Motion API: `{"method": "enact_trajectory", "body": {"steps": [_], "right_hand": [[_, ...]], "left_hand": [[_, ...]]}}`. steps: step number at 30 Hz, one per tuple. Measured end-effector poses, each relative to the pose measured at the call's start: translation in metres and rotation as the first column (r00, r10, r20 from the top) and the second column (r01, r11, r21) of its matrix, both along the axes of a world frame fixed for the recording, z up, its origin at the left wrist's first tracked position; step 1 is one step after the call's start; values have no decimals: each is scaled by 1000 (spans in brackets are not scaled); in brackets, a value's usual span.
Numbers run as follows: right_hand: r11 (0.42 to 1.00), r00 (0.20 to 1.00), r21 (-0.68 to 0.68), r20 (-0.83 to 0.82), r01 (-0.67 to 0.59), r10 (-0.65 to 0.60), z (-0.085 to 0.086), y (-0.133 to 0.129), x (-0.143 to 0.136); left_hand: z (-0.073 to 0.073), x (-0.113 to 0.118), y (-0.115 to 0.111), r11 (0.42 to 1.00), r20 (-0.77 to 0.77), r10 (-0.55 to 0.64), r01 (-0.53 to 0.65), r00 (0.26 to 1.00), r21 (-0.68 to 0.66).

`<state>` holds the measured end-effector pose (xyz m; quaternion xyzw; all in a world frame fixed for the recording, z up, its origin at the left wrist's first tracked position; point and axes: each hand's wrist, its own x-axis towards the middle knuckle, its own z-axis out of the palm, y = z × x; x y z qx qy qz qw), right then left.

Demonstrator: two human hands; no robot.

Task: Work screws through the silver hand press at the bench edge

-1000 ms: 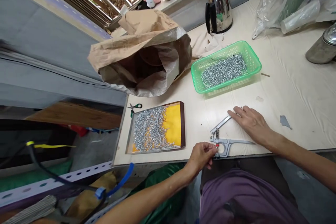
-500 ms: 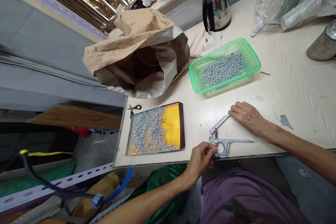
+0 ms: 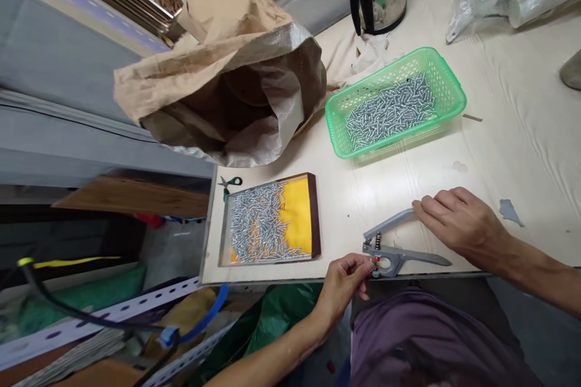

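Note:
Grey snap-fastener-type pliers point(image 3: 394, 257) with a coil spring and a red part near the jaw lie at the table's front edge. My right hand point(image 3: 458, 224) is closed on the end of the upper handle, which stands apart from the lower one. At the jaw, beside the red part, my left hand point(image 3: 347, 281) pinches with thumb and forefinger; what it holds is too small to make out. Left of it, a shallow tray point(image 3: 314, 217) with a yellow bottom holds many small metal pieces. A green basket point(image 3: 338, 148) behind the pliers contains small metal springs point(image 3: 393, 112).
A big open brown paper sack point(image 3: 290, 127) stands at the back left. Small scissors point(image 3: 233, 181) lie beside the tray. Behind the basket are a steel kettle point(image 3: 384, 0), a cloth point(image 3: 363, 57) and plastic bags point(image 3: 481, 0). A grey scrap point(image 3: 511, 211) lies at the right.
My right hand has come down with the upper handle, and the handle now slopes less steeply. My left hand stays at the jaw. The view has shifted slightly closer.

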<state>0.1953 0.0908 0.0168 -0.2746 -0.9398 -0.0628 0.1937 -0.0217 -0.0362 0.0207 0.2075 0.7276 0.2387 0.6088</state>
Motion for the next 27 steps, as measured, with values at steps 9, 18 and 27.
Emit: {"method": "enact_trajectory", "body": {"steps": [9,18,27], "right_hand": [[994,997,-110,72,12,-4,2,4,-2],[965,995,-261,95,23,2,-18,3,-4],[929,1000,-369,22,-5,14,-30,-25,21]], "left_hand": [[0,-6,12,966,-92,-257,255,962,-42],[-1,-12,35,905,39,-391,392,920,-168],[-10,-20,37,876,44,-442,441,896,-196]]}}
